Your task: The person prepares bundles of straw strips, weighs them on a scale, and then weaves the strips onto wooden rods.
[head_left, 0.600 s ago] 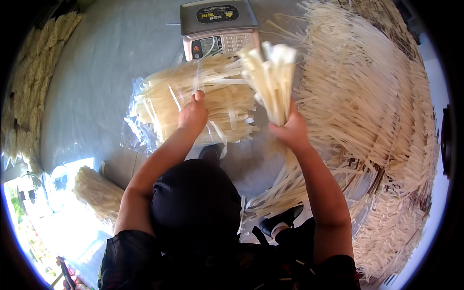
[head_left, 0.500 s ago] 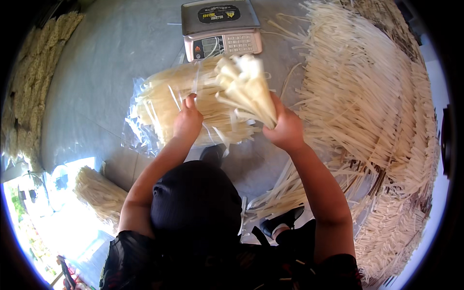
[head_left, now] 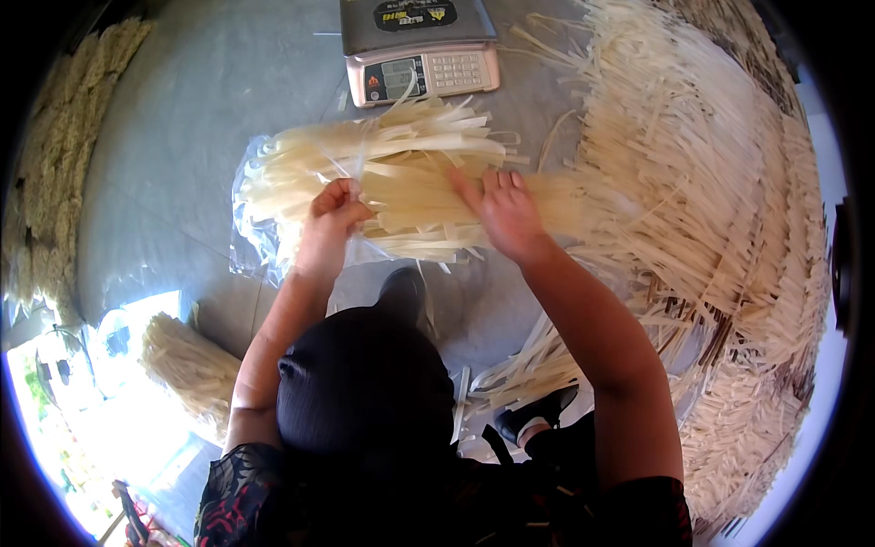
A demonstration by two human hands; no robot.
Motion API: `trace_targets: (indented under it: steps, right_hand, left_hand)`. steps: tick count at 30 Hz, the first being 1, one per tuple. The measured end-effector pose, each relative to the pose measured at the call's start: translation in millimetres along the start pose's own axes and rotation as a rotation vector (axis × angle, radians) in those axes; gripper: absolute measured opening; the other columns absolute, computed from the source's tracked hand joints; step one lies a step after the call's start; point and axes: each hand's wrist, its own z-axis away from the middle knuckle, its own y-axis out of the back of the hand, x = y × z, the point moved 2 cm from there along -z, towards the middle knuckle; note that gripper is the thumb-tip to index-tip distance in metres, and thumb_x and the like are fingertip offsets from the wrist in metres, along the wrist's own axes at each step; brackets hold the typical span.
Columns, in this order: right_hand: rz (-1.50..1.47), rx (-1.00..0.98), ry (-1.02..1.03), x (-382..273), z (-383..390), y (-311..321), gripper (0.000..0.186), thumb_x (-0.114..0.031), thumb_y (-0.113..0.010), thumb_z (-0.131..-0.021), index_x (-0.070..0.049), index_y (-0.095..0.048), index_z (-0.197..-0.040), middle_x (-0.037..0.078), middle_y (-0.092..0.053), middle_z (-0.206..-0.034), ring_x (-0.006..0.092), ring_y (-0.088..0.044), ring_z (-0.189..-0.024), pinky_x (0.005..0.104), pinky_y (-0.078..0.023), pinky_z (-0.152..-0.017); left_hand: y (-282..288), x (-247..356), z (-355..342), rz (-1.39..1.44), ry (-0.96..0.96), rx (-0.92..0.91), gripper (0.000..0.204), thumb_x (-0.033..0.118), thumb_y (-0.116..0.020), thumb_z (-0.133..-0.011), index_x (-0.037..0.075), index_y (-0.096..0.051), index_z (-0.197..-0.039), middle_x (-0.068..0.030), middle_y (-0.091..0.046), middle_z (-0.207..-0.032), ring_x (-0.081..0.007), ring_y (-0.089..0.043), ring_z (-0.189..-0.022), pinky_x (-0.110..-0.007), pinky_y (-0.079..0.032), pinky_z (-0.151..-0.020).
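Observation:
A clear plastic bag (head_left: 248, 205) lies on its side in front of me, filled with pale, flat dried strips (head_left: 415, 141) whose ends fan out at its right. My left hand (head_left: 333, 219) is closed in a pinch on the bag's edge, close to the strips. My right hand (head_left: 512, 211) rests palm down on a handful of strips that lies across the pile, thumb and fingers apart. This handful (head_left: 570, 202) reaches out to the right from under that hand, where it looks blurred. Its left end lies between my two hands.
A digital scale (head_left: 421, 68) with a flat pan stands beyond the bag. A large heap of strips (head_left: 674, 173) covers the right side. Another filled bundle (head_left: 187, 360) lies at lower left, and a darker stack (head_left: 55, 155) lines the far left. Loose strips (head_left: 529, 369) lie near my shoe.
The right hand has laid the raised handful down onto the strips in the bag and its fingers have spread. My left hand has shifted slightly left and nearer, along the bag's edge.

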Motion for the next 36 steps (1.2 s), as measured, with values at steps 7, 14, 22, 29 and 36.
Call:
trace_targets:
  steps: [7, 14, 22, 29, 36]
  right_hand:
    - [0.127, 0.068, 0.058, -0.1, -16.4, 10.7, 0.063, -0.010, -0.049, -0.080, -0.017, -0.038, -0.141, 0.011, -0.052, -0.089, 0.0235, -0.051, -0.082, 0.0375, -0.041, -0.081]
    - [0.231, -0.184, -0.033, -66.8, -14.0, 31.5, 0.059, -0.015, -0.048, -0.081, -0.016, -0.040, -0.140, 0.013, -0.055, -0.083, 0.0261, -0.051, -0.076, 0.0431, -0.039, -0.080]
    - [0.053, -0.169, -0.149, -92.0, -2.5, -3.7, 0.061, -0.022, -0.048, -0.084, -0.014, -0.034, -0.143, 0.022, -0.055, -0.101, 0.0329, -0.053, -0.091, 0.0530, -0.038, -0.086]
    - [-0.112, -0.120, -0.179, -102.3, 11.8, -12.5, 0.068, -0.025, -0.054, -0.084, -0.017, -0.027, -0.146, 0.017, -0.045, -0.134, 0.0316, -0.041, -0.126, 0.0576, -0.022, -0.106]
    - [-0.696, 0.110, -0.580, 20.3, 111.7, 21.9, 0.059, -0.033, -0.071, -0.078, -0.012, -0.052, -0.129, 0.011, -0.049, -0.134, 0.0290, -0.045, -0.124, 0.0464, -0.027, -0.107]
  left_hand:
    - [6.8, 23.9, 9.4, -0.129, -0.068, 0.135, 0.020, -0.003, -0.059, -0.072, 0.003, -0.057, -0.091, 0.0041, -0.047, -0.067, -0.0057, -0.041, -0.058, -0.020, -0.033, -0.053]
    - [-11.9, 24.5, 21.7, -0.964, -0.402, 0.078, 0.016, 0.001, -0.062, -0.075, 0.002, -0.057, -0.090, 0.0006, -0.047, -0.064, -0.0075, -0.046, -0.060, -0.024, -0.042, -0.057]
    - [-5.5, -24.4, 2.4, -0.714, -0.242, -0.091, 0.020, 0.001, -0.062, -0.077, 0.000, -0.054, -0.095, -0.0014, -0.051, -0.066, -0.0092, -0.053, -0.058, -0.024, -0.044, -0.053]
    - [-3.4, -47.1, -9.5, -0.484, -0.084, -0.166, 0.019, 0.002, -0.062, -0.076, -0.001, -0.055, -0.094, -0.0029, -0.054, -0.070, -0.0098, -0.056, -0.057, -0.024, -0.045, -0.052]
    - [7.3, -59.5, -15.3, -0.421, -0.117, -0.175, 0.019, 0.002, -0.061, -0.076, 0.001, -0.057, -0.094, -0.0037, -0.055, -0.068, -0.0109, -0.057, -0.056, -0.025, -0.047, -0.051]
